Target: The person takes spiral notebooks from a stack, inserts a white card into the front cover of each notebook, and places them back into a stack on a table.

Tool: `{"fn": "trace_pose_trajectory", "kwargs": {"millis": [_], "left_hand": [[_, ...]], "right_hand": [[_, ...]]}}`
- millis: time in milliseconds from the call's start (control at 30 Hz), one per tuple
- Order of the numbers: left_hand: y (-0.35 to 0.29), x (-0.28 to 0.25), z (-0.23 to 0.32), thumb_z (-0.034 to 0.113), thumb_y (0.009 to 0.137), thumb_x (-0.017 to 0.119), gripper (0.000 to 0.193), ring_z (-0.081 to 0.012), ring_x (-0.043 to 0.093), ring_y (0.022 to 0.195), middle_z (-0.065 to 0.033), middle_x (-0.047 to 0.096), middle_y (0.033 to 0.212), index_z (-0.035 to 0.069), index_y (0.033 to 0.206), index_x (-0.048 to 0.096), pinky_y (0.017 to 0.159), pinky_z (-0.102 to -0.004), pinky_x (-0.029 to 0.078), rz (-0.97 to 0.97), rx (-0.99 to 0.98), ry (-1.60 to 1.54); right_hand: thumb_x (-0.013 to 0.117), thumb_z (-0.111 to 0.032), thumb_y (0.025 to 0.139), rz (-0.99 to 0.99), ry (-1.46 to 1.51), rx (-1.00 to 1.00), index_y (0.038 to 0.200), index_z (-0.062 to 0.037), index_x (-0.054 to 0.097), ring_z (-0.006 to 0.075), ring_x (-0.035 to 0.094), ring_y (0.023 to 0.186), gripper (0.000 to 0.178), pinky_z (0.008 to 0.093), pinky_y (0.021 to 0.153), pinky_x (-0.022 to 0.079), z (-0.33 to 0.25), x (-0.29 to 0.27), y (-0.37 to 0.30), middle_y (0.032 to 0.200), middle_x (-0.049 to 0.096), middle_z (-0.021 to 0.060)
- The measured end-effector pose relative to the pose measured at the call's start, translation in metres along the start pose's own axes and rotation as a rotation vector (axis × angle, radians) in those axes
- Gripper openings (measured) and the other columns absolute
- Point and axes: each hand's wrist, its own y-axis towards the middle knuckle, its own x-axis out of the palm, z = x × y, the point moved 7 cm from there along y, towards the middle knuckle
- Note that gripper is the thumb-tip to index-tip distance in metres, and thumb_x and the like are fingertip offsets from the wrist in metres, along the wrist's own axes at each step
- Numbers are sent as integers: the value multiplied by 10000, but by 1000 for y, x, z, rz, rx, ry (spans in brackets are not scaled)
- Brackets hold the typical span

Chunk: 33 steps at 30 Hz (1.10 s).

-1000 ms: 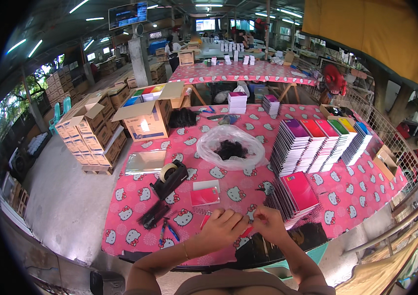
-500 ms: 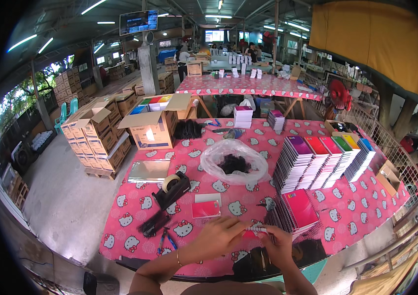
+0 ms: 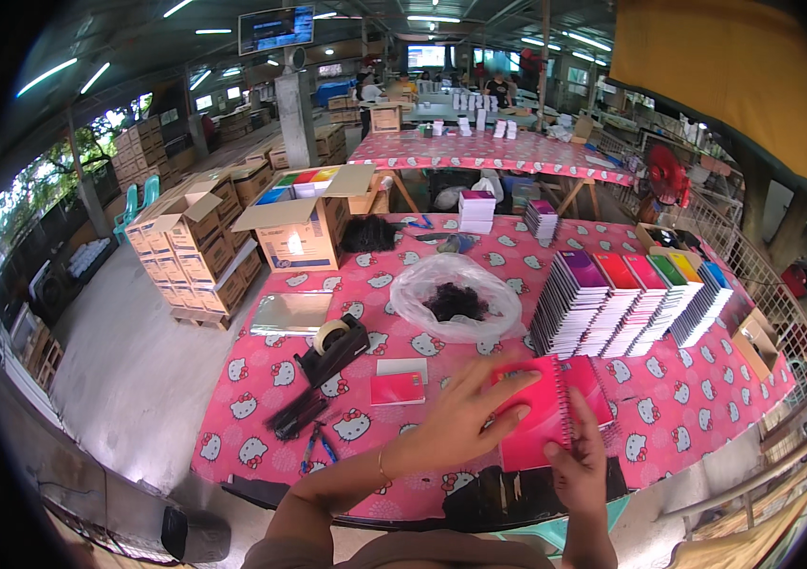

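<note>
A pink spiral notebook (image 3: 544,429) lies on top of a low stack near the table's front edge. My left hand (image 3: 465,417) rests flat on its cover with the fingers spread. My right hand (image 3: 581,467) grips the notebook's lower right edge by the wire spine. Behind it stand fanned rows of notebooks (image 3: 626,299) with purple, red, green and blue covers. A small red pad (image 3: 398,387) lies to the left of my left hand.
A clear plastic bag with black pieces (image 3: 455,299) sits mid-table. A tape dispenser (image 3: 334,345), pliers (image 3: 312,446) and a silver sheet (image 3: 291,312) lie at left. An open carton (image 3: 304,223) stands at the back left. The table has a pink patterned cloth (image 3: 697,408). Cartons are stacked on the floor (image 3: 196,251).
Both hands moved up from the front edge onto the notebook stack. The left hand went from curled to flat on the cover. The view tilted slightly downward.
</note>
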Motion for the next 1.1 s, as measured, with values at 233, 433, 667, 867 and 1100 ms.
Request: {"fn": "trace_pose_trajectory", "kwargs": {"millis": [233,433,667,867,1100], "left_hand": [[45,-77,-33,223,947,673,511,-251,625,1104,-156,581,1186,9,1362,464,909,-408,516,394,-239,-295],[49,44,-24,91,928,676,468,-126,622,846,-94,644,1039,33,1370,537,728,-286,525,-12,-136,-490],[71,87,-62,47,850,732,421,-94,592,734,-54,682,896,11,1258,638,656,-266,505,132,-251,-539],[72,117,-77,60,796,745,398,-174,600,669,-109,648,803,-6,1182,672,631,-306,504,155,-206,-344],[33,131,-91,109,808,709,342,-331,610,950,-152,608,1048,36,1140,669,808,-418,517,156,-214,-89]], "right_hand": [[674,9,880,140,211,-141,1542,16,268,235,549,1276,776,374,1081,433,-33,-46,-1,1445,508,180],[623,71,876,109,103,-42,1530,22,306,234,577,1244,728,363,1044,456,-38,-74,16,1422,532,179],[729,-67,882,141,-706,-47,1367,-45,597,132,589,1057,503,276,929,471,-58,-128,68,1215,633,78],[707,-56,880,89,-894,-52,1302,-41,642,149,647,836,428,291,748,523,-48,-151,82,977,696,84],[745,-64,827,92,-1086,-70,1242,-23,653,170,658,811,427,299,736,528,-16,-158,75,944,710,103]]}}
